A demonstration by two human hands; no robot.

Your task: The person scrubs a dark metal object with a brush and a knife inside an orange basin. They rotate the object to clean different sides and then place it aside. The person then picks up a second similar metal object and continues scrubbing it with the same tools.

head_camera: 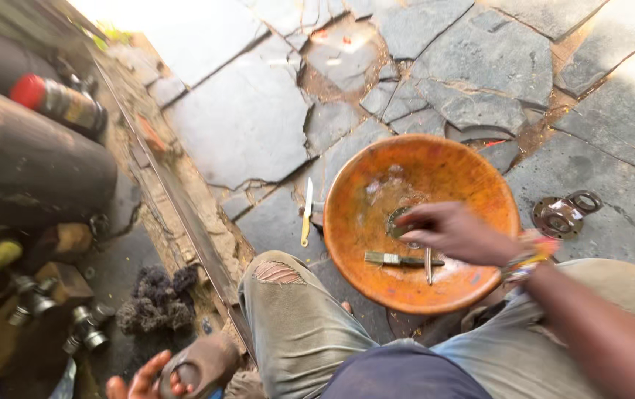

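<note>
Right hand [454, 233] pinched round metal part [400, 222] inside orange bowl [472, 185] (brush [391, 258] at 6 o'clock, ready); left hand [156, 378] clasped ring-shaped part [197, 367].

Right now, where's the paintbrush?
In the head view, the paintbrush lies inside the orange bowl, low in its basin, just below the right hand and beside a thin metal rod.

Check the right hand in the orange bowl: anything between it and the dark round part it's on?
Nothing visible. The right hand already has its fingertips on the round part inside the orange bowl. A brush and a thin metal tool lie beside it, nearer the person.
</note>
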